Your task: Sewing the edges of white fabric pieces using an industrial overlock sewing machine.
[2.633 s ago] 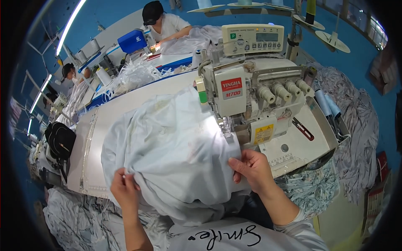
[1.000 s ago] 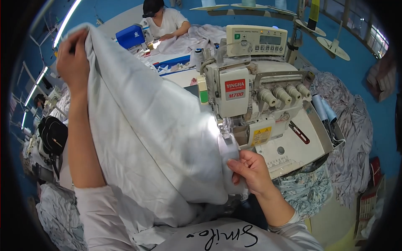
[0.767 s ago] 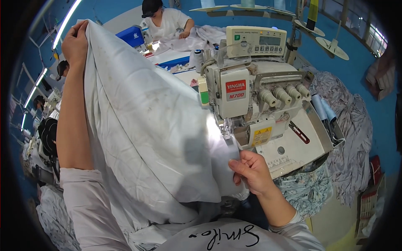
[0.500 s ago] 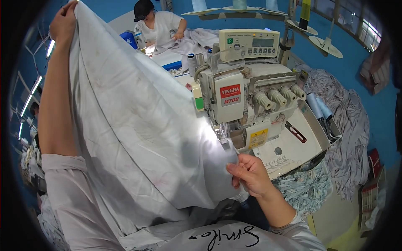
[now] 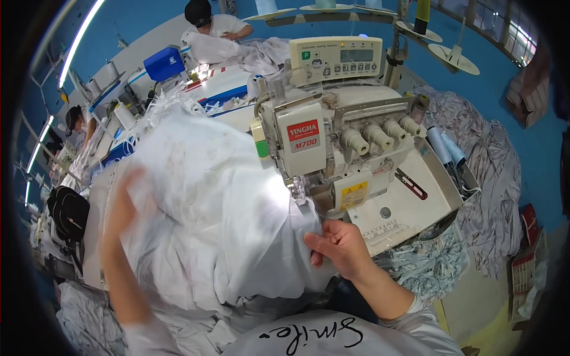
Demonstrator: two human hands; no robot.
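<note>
A large white cloth (image 5: 196,219) lies bunched over the work surface, its right edge running under the lit needle area of an overlock sewing machine (image 5: 306,142). My right hand (image 5: 337,246) pinches that edge between thumb and fingers, just in front of the presser foot (image 5: 298,193). At the cloth's left side is my left hand (image 5: 135,187), smeared by motion. Whether its fingers grip the fabric cannot be made out.
Red-handled thread snips (image 5: 411,184) lie on the machine's bed, near blue thread cones (image 5: 448,148) in a side box. Grey fabric heaps (image 5: 475,184) stand at the right. A co-worker (image 5: 217,26) handles cloth at the far table. A black bag (image 5: 68,213) sits at left.
My left hand has come down from high at the upper left, and the stretched-up cloth has dropped into folds. My right hand keeps its pinch beside the machine.
</note>
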